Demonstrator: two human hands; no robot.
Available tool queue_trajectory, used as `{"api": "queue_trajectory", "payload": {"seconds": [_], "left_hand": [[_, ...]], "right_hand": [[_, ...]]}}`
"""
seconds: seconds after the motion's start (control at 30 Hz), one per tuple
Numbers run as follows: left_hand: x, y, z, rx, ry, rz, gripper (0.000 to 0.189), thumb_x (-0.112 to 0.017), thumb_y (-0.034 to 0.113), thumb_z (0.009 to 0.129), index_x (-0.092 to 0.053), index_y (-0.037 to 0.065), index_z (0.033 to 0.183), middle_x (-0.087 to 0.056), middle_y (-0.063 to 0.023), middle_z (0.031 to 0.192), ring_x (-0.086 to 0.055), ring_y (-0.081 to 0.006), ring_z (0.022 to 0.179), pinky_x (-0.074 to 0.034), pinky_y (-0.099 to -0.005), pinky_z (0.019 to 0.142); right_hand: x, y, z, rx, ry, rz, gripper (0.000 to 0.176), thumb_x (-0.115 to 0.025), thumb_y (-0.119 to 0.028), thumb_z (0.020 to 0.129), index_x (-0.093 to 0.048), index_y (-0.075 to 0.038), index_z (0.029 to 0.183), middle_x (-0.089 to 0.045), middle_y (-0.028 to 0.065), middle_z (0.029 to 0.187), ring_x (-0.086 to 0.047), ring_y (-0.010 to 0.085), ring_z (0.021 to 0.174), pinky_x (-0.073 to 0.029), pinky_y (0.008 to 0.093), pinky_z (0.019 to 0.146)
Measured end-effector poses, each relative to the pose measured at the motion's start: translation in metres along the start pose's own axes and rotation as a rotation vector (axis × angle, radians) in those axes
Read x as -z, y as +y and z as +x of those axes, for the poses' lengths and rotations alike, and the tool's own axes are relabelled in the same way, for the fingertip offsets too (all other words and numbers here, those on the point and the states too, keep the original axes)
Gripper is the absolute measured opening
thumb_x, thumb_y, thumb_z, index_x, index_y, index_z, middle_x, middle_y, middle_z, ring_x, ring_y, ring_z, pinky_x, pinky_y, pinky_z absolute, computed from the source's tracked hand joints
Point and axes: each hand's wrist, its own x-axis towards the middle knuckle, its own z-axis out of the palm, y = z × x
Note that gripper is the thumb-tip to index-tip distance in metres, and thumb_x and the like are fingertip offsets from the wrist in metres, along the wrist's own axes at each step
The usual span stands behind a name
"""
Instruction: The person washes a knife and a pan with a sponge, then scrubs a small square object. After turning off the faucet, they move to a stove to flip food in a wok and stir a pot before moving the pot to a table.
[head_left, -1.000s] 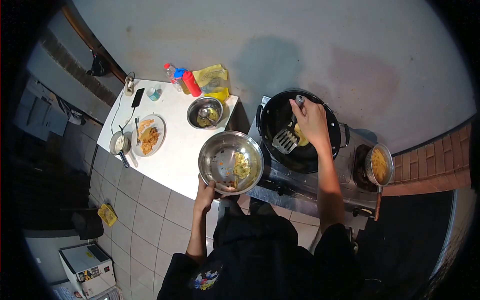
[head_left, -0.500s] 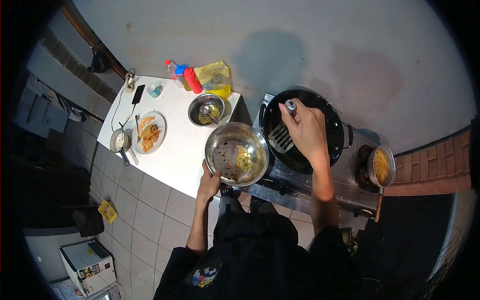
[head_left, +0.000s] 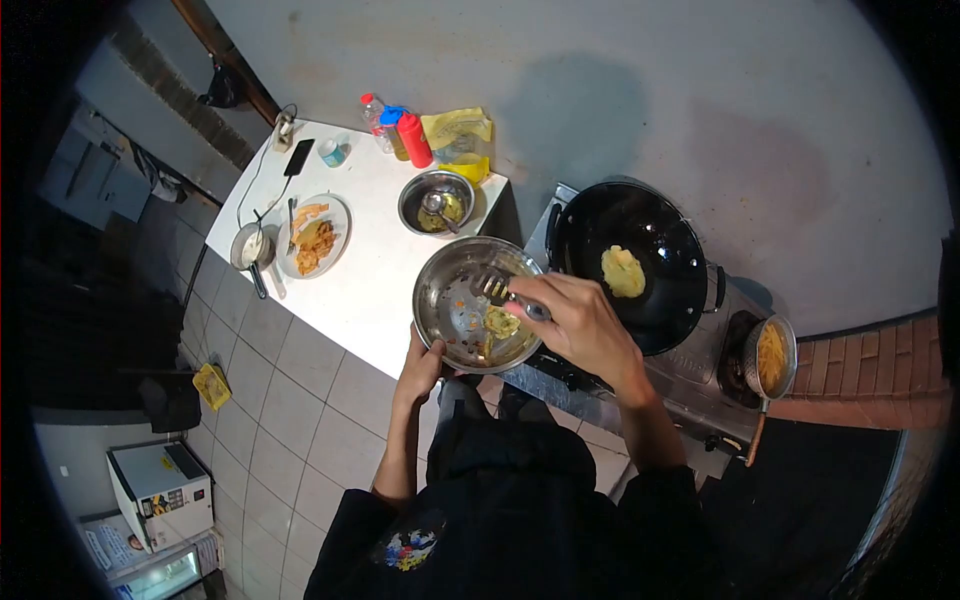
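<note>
My left hand point(head_left: 420, 368) grips the rim of a steel mixing bowl point(head_left: 440, 318), thumb on the edge, beside the stove. Inside the bowl lie a yellow-green clump of food point(head_left: 500, 322) and scattered bits. In my right hand point(head_left: 580, 325), fingers wrapped round the handle, is a slotted spatula point(head_left: 492, 285), its blade over the bowl's inside. To the right stands a black wok point(head_left: 665, 310) on the stove, with a flat yellow patty point(head_left: 623, 272) lying in it.
On the white table point(head_left: 340, 315) stand a smaller steel bowl point(head_left: 410, 212) with a ladle, a plate point(head_left: 338, 240) of fried food, a small saucepan point(head_left: 247, 248), a red squeeze bottle point(head_left: 414, 140) and a phone point(head_left: 299, 157). A pot of fries point(head_left: 771, 357) sits at the stove's right end.
My right hand has moved left and down with the spatula, from over the wok to over the mixing bowl. The patty in the wok now shows.
</note>
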Motion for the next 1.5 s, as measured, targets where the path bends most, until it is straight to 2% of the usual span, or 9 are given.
{"api": "queue_trajectory", "payload": {"seconds": [0.17,0.2,0.4,0.83,0.9,1.0,1.1,1.23,1.5], "left_hand": [[-0.001,0.0,-0.01,-0.014,0.073,-0.056,0.049,-0.031,0.0,0.085,-0.016,0.007,0.131,-0.044,-0.019,0.108,-0.061,-0.0254,0.076,-0.057,-0.0316,0.057],[0.0,-0.001,-0.011,-0.004,0.081,-0.067,0.049,-0.032,0.0,0.085,-0.018,0.009,0.131,-0.045,-0.0176,0.107,-0.06,-0.0239,0.076,-0.056,-0.031,0.056],[0.003,-0.011,-0.015,-0.042,0.125,-0.101,0.045,-0.033,0.001,0.086,-0.022,0.01,0.128,-0.048,-0.0148,0.101,-0.059,-0.0206,0.075,-0.054,-0.0307,0.055],[-0.001,-0.011,-0.023,-0.088,0.089,-0.102,0.047,-0.034,0.001,0.086,-0.02,0.011,0.13,-0.048,-0.0161,0.103,-0.059,-0.0224,0.078,-0.055,-0.0304,0.057],[-0.002,-0.01,-0.024,-0.071,0.089,-0.106,0.05,-0.033,0.002,0.086,-0.017,0.01,0.132,-0.048,-0.0174,0.104,-0.06,-0.0234,0.078,-0.056,-0.0306,0.058],[-0.005,-0.003,-0.025,-0.052,0.092,-0.085,0.049,-0.032,0.002,0.085,-0.017,0.01,0.132,-0.05,-0.0179,0.102,-0.061,-0.0238,0.077,-0.056,-0.0312,0.058],[-0.007,-0.005,-0.02,-0.039,0.066,-0.059,0.049,-0.03,0.002,0.085,-0.017,0.01,0.132,-0.052,-0.0176,0.1,-0.062,-0.0244,0.075,-0.056,-0.032,0.056],[-0.013,-0.002,-0.019,0.006,0.061,-0.012,0.041,-0.034,0.014,0.088,-0.029,0.003,0.127,-0.051,-0.0185,0.109,-0.059,-0.0291,0.09,-0.054,-0.0406,0.067],[-0.014,-0.016,-0.004,0.003,0.027,-0.024,0.033,-0.034,0.015,0.089,-0.036,0.002,0.119,-0.054,-0.0178,0.102,-0.06,-0.0273,0.086,-0.054,-0.0397,0.068]], "right_hand": [[-0.004,-0.001,-0.017,0.096,-0.152,-0.013,0.025,-0.069,-0.006,0.069,-0.057,0.001,0.09,-0.056,0.0115,0.073,-0.056,0.0274,0.063,-0.046,0.0347,0.054],[-0.001,-0.001,-0.021,0.095,-0.276,-0.06,0.038,-0.067,0.0,0.063,-0.054,-0.001,0.098,-0.054,0.0108,0.079,-0.058,0.0233,0.073,-0.049,0.033,0.061],[0.001,-0.008,-0.033,0.159,-0.387,-0.037,0.042,-0.066,0.002,0.061,-0.055,-0.001,0.101,-0.053,0.0094,0.079,-0.057,0.0224,0.073,-0.05,0.0323,0.061],[0.008,-0.005,-0.05,0.064,-0.276,-0.014,0.029,-0.066,0.0,0.069,-0.057,-0.001,0.097,-0.056,0.0104,0.08,-0.058,0.0227,0.07,-0.048,0.0331,0.058],[0.014,0.0,-0.061,-0.017,0.031,-0.033,0.024,-0.065,0.0,0.072,-0.058,-0.001,0.095,-0.059,0.0111,0.08,-0.06,0.0226,0.07,-0.049,0.031,0.059],[0.026,0.007,-0.08,-0.431,0.547,0.252,0.009,-0.055,-0.004,0.084,-0.057,0.002,0.09,-0.057,0.0065,0.064,-0.052,0.0107,0.048,-0.045,0.0245,0.046],[0.051,0.017,-0.096,-0.597,0.893,0.387,0.02,-0.047,-0.014,0.091,-0.055,0.004,0.088,-0.049,0.0048,0.053,-0.043,0.0077,0.041,-0.041,0.023,0.039],[0.093,0.027,-0.137,-0.584,1.055,0.402,0.026,-0.045,-0.019,0.092,-0.053,0.006,0.093,-0.051,0.0071,0.057,-0.046,0.0109,0.044,-0.045,0.0258,0.042],[0.12,0.032,-0.21,-0.686,1.081,0.241,0.026,-0.043,-0.014,0.093,-0.051,0.01,0.1,-0.054,0.0112,0.062,-0.051,0.014,0.049,-0.053,0.0335,0.053]]}}
